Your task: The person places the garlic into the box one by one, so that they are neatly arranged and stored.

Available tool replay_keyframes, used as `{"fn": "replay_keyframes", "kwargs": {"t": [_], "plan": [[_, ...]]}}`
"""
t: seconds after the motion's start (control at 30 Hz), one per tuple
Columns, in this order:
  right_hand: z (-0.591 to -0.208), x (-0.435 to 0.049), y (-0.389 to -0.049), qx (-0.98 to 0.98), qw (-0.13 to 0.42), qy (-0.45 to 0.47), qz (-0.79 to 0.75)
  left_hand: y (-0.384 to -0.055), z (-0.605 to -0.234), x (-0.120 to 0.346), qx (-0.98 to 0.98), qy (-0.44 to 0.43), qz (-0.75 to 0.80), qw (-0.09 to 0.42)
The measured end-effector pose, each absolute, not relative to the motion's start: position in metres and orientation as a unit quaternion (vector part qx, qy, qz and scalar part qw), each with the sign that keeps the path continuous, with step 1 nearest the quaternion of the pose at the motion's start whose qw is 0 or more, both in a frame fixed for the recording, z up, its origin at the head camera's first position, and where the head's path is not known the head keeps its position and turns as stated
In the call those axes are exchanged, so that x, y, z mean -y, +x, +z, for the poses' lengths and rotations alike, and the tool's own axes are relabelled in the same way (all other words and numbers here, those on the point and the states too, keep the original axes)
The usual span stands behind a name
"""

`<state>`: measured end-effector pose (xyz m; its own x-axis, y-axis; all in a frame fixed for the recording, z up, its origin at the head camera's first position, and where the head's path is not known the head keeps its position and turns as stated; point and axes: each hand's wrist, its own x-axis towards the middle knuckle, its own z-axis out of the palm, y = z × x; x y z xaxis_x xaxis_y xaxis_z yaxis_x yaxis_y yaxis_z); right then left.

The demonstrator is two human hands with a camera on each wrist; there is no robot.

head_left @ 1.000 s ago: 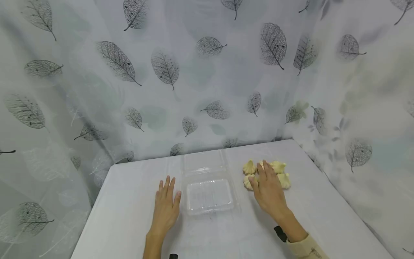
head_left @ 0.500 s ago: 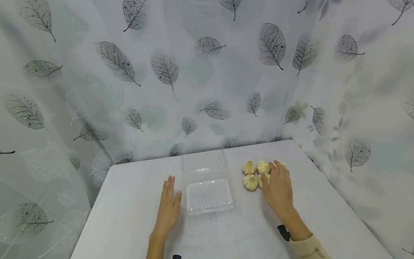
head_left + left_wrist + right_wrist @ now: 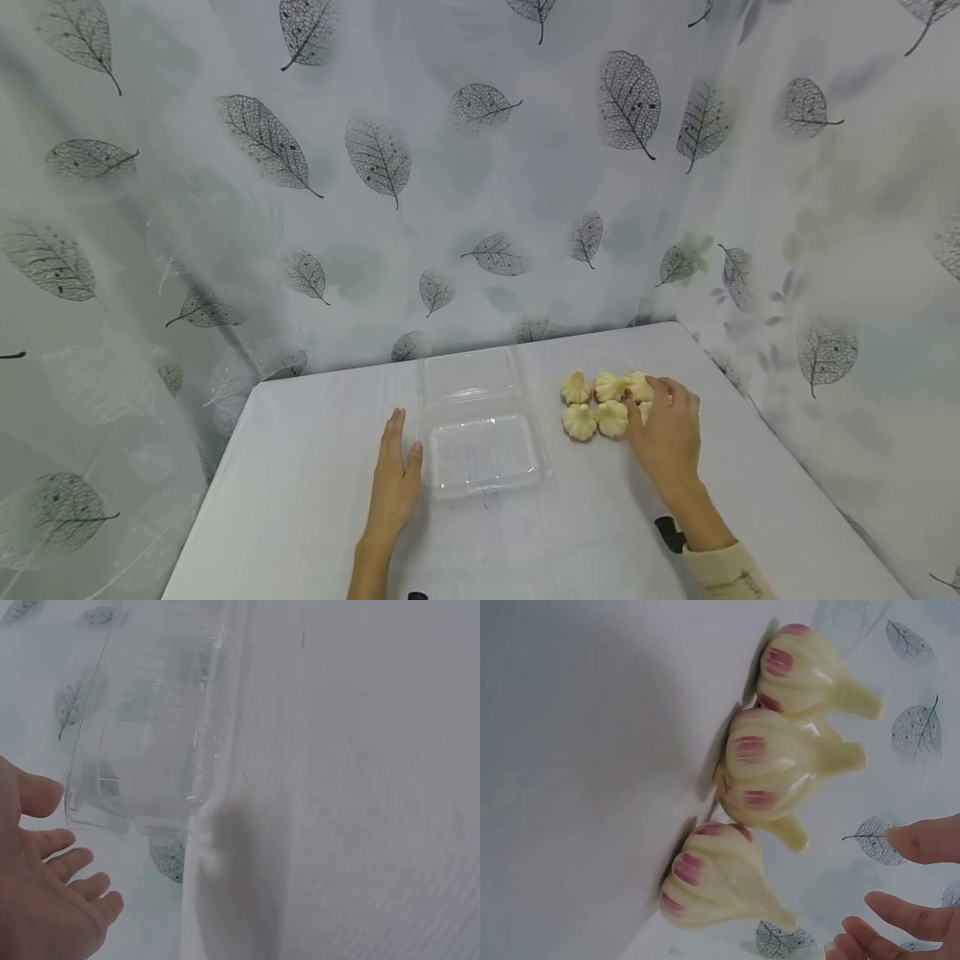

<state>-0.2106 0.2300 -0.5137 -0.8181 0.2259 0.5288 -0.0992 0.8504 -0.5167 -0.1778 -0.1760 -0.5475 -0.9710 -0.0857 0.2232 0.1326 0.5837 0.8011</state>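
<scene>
- right hand (image 3: pixel 666 433) hides part of one front garlic bulb (image 3: pixel 645 409) in the head view
- left hand (image 3: pixel 46 896) is cut off by the left wrist view's edge
- clear container (image 3: pixel 154 720) (its upper end) leaves that view's top

Left hand (image 3: pixel 396 492) out front, fingers straight and close together, thumb parted from them, palm turned inward, left forearm (image 3: pixel 370 567) rising from the bottom edge! And there's the right hand (image 3: pixel 667 437), further forward and well apart from the left, fingers loosely bent, thumb clear of them, right forearm (image 3: pixel 705 521) slanting inward!
</scene>
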Motion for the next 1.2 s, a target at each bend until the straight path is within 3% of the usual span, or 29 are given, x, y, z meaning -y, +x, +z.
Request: {"fn": "replay_keyframes", "kwargs": {"t": [0.57,0.87,1.2], "plan": [[-0.517,-0.256,-0.215,0.921,0.247,-0.117,0.277,-0.184,-0.558,0.168,0.797,0.005,-0.581,0.168],[-0.522,-0.262,-0.218,0.924,0.218,-0.133,0.285,-0.182,-0.562,0.163,0.771,0.008,-0.623,0.131],[-0.523,-0.263,-0.216,0.922,0.215,-0.112,0.301,-0.182,-0.565,0.159,0.745,0.013,-0.655,0.128]]}}
